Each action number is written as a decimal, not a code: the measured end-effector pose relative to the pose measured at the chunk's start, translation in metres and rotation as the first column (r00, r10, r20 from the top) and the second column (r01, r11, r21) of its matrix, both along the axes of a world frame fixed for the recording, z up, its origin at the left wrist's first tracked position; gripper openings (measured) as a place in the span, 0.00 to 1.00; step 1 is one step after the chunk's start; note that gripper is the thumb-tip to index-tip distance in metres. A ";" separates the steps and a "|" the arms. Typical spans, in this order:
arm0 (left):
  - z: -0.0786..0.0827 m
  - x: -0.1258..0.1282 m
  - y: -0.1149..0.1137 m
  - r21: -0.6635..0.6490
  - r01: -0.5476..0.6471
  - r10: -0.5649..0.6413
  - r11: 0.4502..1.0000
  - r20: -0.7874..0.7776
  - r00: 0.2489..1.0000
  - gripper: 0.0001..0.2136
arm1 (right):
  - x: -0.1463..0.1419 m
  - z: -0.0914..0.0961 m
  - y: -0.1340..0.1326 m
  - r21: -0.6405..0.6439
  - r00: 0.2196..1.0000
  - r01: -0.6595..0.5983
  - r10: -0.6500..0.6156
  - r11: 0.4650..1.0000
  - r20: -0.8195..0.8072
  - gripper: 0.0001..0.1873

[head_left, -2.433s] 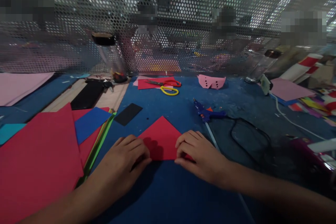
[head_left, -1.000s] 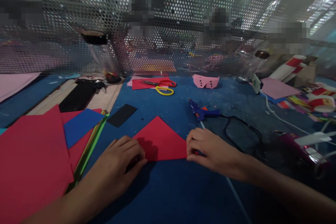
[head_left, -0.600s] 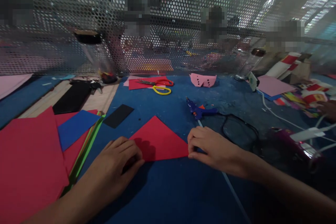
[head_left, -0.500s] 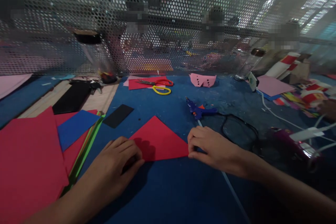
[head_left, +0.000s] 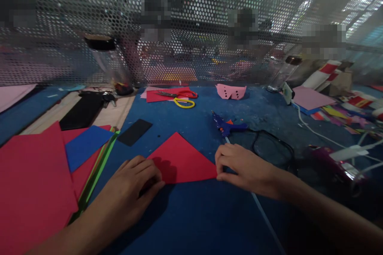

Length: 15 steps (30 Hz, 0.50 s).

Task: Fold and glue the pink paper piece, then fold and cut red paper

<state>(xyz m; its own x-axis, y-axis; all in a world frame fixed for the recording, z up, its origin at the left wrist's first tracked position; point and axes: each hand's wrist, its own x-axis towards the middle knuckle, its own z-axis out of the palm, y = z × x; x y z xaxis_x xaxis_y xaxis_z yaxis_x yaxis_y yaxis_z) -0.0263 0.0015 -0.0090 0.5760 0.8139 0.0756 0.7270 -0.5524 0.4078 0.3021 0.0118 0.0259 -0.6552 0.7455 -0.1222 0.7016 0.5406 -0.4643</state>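
Observation:
A red triangle of folded paper (head_left: 182, 163) lies on the blue table in front of me, one point facing away. My left hand (head_left: 137, 179) is closed on its left corner, thumb and fingers together, hiding that corner. At the right corner, my right hand (head_left: 236, 167) pinches the paper between thumb and fingertips. Just beyond the right hand rests a blue glue gun (head_left: 229, 125) with a long pale glue stick (head_left: 266, 219) running out under my right hand. A small black card (head_left: 135, 132) lies beyond my left hand.
Red sheets (head_left: 32, 183) and a blue paper (head_left: 86, 147) are stacked at left. Scissors (head_left: 184, 102) lie at the back near a pink cut-out (head_left: 231, 91). A glass jar (head_left: 110, 63) stands by the perforated screen (head_left: 194, 20). Cords and a purple device (head_left: 338, 163) lie at right.
My right hand has shifted very slightly to the right at the paper's corner. The left hand stays put. A dark hand at the far right edge has gone from view.

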 end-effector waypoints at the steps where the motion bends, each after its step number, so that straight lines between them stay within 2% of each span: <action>1: 0.000 0.000 0.000 0.004 0.000 0.000 1.000 -0.003 1.000 0.11 | 0.001 0.000 0.000 0.000 1.000 -0.001 0.001 1.000 0.001 0.04; 15: 0.002 0.001 -0.001 0.007 0.005 -0.005 1.000 0.013 1.000 0.10 | 0.010 0.001 0.000 -0.001 1.000 0.001 -0.001 1.000 0.013 0.05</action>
<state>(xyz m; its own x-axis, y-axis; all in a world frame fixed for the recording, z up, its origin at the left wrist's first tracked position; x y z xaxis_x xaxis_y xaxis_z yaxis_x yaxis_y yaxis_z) -0.0255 0.0003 -0.0068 0.5790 0.8105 0.0888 0.7189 -0.5588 0.4135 0.3119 0.0121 0.0267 -0.6529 0.7460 -0.1312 0.7079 0.5395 -0.4558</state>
